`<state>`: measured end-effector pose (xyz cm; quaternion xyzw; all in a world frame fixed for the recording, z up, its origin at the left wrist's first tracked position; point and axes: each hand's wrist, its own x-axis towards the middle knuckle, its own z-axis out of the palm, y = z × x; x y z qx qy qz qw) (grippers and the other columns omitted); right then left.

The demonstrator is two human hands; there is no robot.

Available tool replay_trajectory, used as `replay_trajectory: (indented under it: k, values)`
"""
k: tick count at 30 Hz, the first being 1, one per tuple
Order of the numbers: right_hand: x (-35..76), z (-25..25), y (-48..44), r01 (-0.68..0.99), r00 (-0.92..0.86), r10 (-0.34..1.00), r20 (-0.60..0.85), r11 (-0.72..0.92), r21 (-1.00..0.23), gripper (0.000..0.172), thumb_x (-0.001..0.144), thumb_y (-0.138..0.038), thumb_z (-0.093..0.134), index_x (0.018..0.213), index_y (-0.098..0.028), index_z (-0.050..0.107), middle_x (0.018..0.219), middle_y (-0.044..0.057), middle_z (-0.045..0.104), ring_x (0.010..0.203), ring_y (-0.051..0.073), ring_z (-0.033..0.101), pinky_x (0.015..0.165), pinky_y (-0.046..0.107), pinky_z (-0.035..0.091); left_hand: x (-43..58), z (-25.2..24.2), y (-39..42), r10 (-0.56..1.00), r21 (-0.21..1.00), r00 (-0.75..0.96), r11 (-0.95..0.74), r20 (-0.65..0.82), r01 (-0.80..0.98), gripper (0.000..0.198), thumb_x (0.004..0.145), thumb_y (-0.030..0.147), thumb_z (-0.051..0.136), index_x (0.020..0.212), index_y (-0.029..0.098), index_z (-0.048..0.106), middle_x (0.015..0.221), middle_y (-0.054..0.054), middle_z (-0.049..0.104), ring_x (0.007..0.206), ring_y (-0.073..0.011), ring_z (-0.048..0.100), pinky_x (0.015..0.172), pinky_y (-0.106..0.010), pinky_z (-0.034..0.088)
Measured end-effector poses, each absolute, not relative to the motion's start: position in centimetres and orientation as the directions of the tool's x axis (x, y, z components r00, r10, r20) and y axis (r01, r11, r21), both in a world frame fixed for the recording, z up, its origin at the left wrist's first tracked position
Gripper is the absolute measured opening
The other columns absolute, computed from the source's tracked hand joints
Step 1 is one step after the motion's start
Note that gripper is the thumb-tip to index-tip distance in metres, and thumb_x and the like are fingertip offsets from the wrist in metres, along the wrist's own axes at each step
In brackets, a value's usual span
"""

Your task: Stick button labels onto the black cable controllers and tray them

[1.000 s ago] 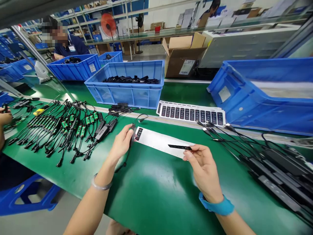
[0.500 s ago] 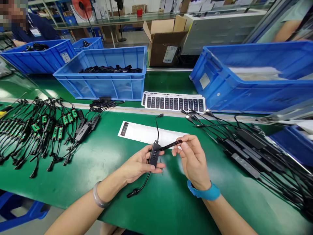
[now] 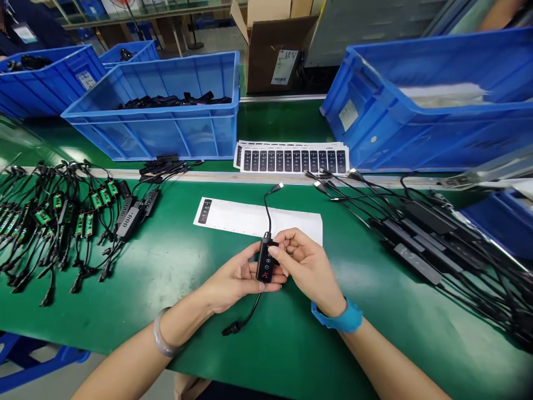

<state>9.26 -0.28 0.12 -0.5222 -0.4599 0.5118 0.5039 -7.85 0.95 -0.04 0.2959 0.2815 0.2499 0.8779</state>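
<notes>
My left hand (image 3: 237, 278) holds a small black controller (image 3: 265, 266) upright near the middle of the green table. A black label with icons and a red mark lies over the controller's face. My right hand (image 3: 302, 261) pinches the label's upper end, with the thumb on it. One cable rises from the controller to a USB plug (image 3: 277, 188); another hangs down to a round connector (image 3: 233, 328). Behind the hands lies a mostly bare white label sheet (image 3: 250, 216) with one black label at its left end.
Green circuit boards with cables (image 3: 79, 216) lie at the left, finished-looking black controllers (image 3: 416, 261) at the right. Further back are a stack of label sheets (image 3: 291, 161), blue bins (image 3: 158, 130) (image 3: 416, 139) and a cardboard box (image 3: 266, 66). A person (image 3: 37, 28) is at the far left.
My right hand has moved left and down to the controller. The label, held out at an angle before, now lies over the controller's buttons. The view has shifted slightly.
</notes>
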Motion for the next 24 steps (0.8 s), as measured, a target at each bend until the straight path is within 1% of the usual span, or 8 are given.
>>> replay_trajectory:
  k: [3, 7, 12, 17, 20, 24]
  values:
    - [9.33, 0.14, -0.28, -0.057, 0.035, 0.995, -0.092, -0.090, -0.994, 0.022, 0.080, -0.038, 0.070, 0.084, -0.021, 0.058, 0.066, -0.004, 0.049, 0.054, 0.009, 0.047, 0.043, 0.021, 0.041, -7.87, 0.08, 0.92, 0.605, 0.659, 0.717, 0.701, -0.347, -0.272, 0.067, 0.073, 0.010, 0.080, 0.134, 0.022, 0.053, 0.102, -0.010, 0.072, 0.106, -0.0262, 0.067, 0.103, -0.050, 0.045]
    - [9.40, 0.21, -0.23, -0.074, 0.031, 0.994, -0.107, -0.104, -0.992, 0.024, 0.079, -0.040, 0.071, 0.084, -0.021, 0.058, 0.066, -0.004, 0.050, 0.051, 0.008, 0.045, 0.041, 0.021, 0.040, -7.83, 0.30, 0.97, 0.608, 0.663, 0.715, 0.697, -0.344, -0.274, 0.067, 0.073, 0.011, 0.080, 0.133, 0.023, 0.054, 0.102, -0.009, 0.072, 0.106, -0.0265, 0.067, 0.103, -0.051, 0.044]
    - [9.40, 0.14, -0.24, -0.075, 0.033, 0.992, -0.120, -0.117, -0.990, 0.024, 0.079, -0.040, 0.071, 0.084, -0.021, 0.058, 0.067, -0.004, 0.050, 0.053, 0.009, 0.045, 0.042, 0.021, 0.041, -7.82, 0.26, 0.96, 0.606, 0.665, 0.717, 0.696, -0.343, -0.270, 0.064, 0.074, 0.012, 0.080, 0.132, 0.024, 0.056, 0.103, -0.009, 0.072, 0.109, -0.0270, 0.066, 0.103, -0.051, 0.044]
    - [9.35, 0.05, -0.30, -0.067, 0.041, 0.992, -0.118, -0.115, -0.991, 0.022, 0.079, -0.037, 0.071, 0.085, -0.021, 0.058, 0.065, -0.004, 0.049, 0.054, 0.009, 0.047, 0.043, 0.021, 0.042, -7.86, 0.13, 0.90, 0.611, 0.662, 0.709, 0.698, -0.353, -0.272, 0.069, 0.074, 0.011, 0.080, 0.136, 0.023, 0.052, 0.102, -0.009, 0.073, 0.107, -0.0264, 0.067, 0.103, -0.050, 0.044]
    - [9.27, 0.13, -0.31, -0.048, 0.054, 0.992, -0.111, -0.108, -0.993, 0.021, 0.079, -0.037, 0.071, 0.085, -0.021, 0.058, 0.065, -0.004, 0.050, 0.056, 0.010, 0.048, 0.044, 0.021, 0.043, -7.84, 0.09, 0.88, 0.608, 0.672, 0.709, 0.695, -0.357, -0.257, 0.069, 0.075, 0.011, 0.078, 0.137, 0.023, 0.050, 0.104, -0.009, 0.072, 0.110, -0.0274, 0.065, 0.103, -0.050, 0.044]
    - [9.16, 0.18, -0.38, -0.009, 0.072, 0.992, -0.100, -0.099, -0.995, 0.021, 0.078, -0.037, 0.070, 0.085, -0.020, 0.059, 0.066, -0.003, 0.051, 0.057, 0.011, 0.049, 0.046, 0.022, 0.046, -7.75, -0.14, 0.74, 0.618, 0.692, 0.711, 0.674, -0.336, -0.259, 0.066, 0.079, 0.011, 0.073, 0.139, 0.024, 0.048, 0.105, -0.008, 0.072, 0.110, -0.0259, 0.065, 0.102, -0.048, 0.045]
